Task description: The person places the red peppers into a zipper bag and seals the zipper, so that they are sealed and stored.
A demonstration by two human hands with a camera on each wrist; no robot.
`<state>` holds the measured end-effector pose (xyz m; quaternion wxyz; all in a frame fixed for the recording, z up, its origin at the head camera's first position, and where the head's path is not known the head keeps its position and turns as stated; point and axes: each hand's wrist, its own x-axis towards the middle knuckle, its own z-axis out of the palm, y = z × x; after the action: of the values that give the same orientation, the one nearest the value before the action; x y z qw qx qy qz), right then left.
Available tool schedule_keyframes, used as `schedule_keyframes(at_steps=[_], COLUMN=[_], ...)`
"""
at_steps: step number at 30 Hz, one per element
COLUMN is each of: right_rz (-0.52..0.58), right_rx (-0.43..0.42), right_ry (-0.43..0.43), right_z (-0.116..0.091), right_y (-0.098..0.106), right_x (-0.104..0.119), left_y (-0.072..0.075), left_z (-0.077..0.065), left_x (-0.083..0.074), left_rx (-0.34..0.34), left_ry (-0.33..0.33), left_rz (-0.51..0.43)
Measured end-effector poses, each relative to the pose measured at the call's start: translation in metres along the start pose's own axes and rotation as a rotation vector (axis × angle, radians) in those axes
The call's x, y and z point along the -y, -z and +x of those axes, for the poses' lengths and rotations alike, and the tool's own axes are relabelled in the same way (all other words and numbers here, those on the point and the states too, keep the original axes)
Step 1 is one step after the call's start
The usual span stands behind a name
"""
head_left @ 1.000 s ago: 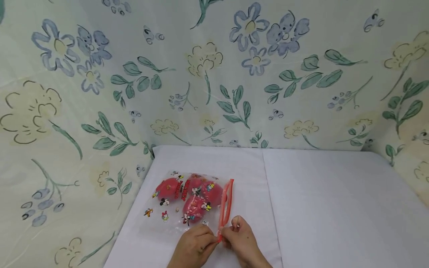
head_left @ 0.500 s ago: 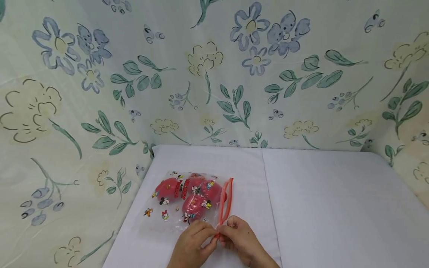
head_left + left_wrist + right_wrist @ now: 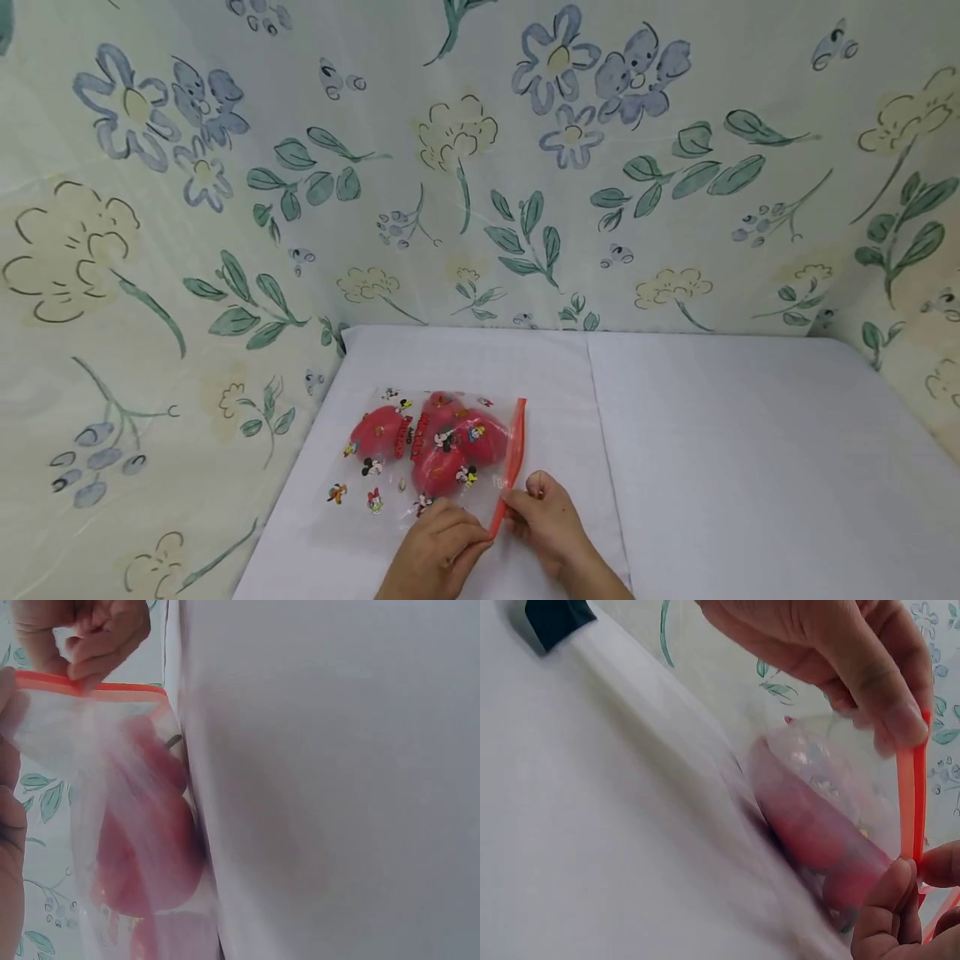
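A clear zip bag (image 3: 337,521) with cartoon prints lies on the white cloth, its orange-red zip strip (image 3: 516,450) facing right. Inside are several rounded red things (image 3: 441,468); one shows a dark stem (image 3: 173,741) in the left wrist view. My left hand (image 3: 438,546) pinches the strip at its near end. A little farther along, my right hand (image 3: 551,521) pinches the same strip between thumb and fingers. In the right wrist view, the strip (image 3: 912,799) runs straight between both hands, its two bands side by side, and they part beyond the right fingers.
White cloth (image 3: 750,467) covers the table, with a crease running right of the bag. A floral curtain (image 3: 480,167) hangs behind and at both sides. A dark object (image 3: 559,622) shows at the top left of the right wrist view.
My right hand has slid along the strip, away from the left hand, which stays near the corner. The loop between the strip's two bands has narrowed, and the bag has shifted slightly right.
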<state>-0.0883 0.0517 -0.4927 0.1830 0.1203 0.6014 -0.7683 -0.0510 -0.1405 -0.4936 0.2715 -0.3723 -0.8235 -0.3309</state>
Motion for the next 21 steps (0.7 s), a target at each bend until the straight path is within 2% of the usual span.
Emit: schedule_keyframes(at_steps=[6, 11, 15, 21], right_rz=[-0.077, -0.144, -0.126, -0.096], right_rx=[-0.084, -0.123, -0.128, -0.149], right_ry=[0.064, 0.131, 0.143, 0.161], right_z=[0.023, 0.037, 0.044, 0.053], right_y=[0.007, 0.009, 0.008, 0.011], right_x=[0.007, 0.011, 0.015, 0.019], left_y=[0.0, -0.001, -0.002, -0.004], left_z=[0.002, 0.003, 0.005, 0.01], left_x=[0.0, -0.001, -0.001, -0.003], left_rx=[-0.003, 0.038, 0.058, 0.07], left_ry=[-0.022, 0.013, 0.042, 0.046], left_rz=[0.011, 0.044, 0.074, 0.085])
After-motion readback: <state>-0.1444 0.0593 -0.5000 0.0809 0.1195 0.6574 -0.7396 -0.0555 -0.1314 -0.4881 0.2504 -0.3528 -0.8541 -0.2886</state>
